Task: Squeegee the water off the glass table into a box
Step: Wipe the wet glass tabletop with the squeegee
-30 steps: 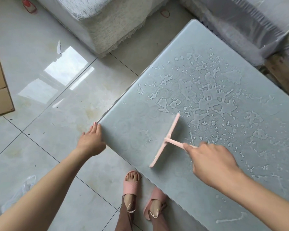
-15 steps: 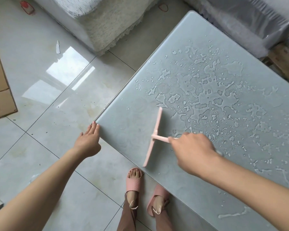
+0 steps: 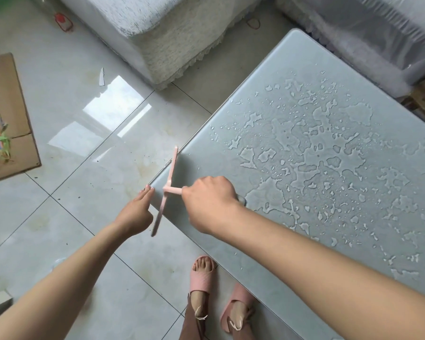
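Note:
A pink squeegee (image 3: 170, 177) lies with its blade along the left edge of the glass table (image 3: 231, 241), the blade's lower end hanging past the edge over the floor. My right hand (image 3: 210, 203) grips its handle from the right. My left hand (image 3: 136, 212) rests at the table's corner, fingers straight and touching the edge just left of the blade. Puddles and drops of water (image 3: 304, 153) cover the middle and far part of the glass. No box is in view.
Pale tiled floor (image 3: 71, 217) lies left of the table. A flattened cardboard sheet (image 3: 8, 119) sits at the far left. A white covered sofa (image 3: 162, 33) stands behind, another covered seat (image 3: 378, 33) at top right. My feet in pink sandals (image 3: 201, 278) stand by the near edge.
My right hand has pulled the squeegee leftward across the glass, from the wet middle to the table's left edge. My left hand has stayed at the corner.

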Tool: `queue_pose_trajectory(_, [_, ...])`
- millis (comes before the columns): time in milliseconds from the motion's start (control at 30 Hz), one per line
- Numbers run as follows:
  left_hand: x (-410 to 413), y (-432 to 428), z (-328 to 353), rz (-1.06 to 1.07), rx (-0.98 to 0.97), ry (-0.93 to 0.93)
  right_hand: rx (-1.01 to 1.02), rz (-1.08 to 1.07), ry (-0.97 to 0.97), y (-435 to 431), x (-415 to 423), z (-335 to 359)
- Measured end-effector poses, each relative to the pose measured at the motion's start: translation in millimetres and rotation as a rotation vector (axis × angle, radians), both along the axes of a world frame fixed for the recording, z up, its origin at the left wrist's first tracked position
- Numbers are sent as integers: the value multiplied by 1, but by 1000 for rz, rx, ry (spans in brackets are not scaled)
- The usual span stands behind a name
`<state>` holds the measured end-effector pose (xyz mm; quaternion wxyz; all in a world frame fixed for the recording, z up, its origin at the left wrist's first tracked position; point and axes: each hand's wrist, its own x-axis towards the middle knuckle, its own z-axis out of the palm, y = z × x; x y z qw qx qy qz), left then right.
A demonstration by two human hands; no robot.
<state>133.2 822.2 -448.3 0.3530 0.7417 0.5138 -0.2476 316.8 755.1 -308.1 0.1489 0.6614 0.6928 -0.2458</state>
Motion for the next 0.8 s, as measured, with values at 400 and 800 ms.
queue_pose_trajectory(400, [0,11,1,35,9,39,-128,89,-166,-5,26,34])
queue_pose_trajectory(800, [6,8,6,-32,23,52,-120,-109,-95,-15,37,7])
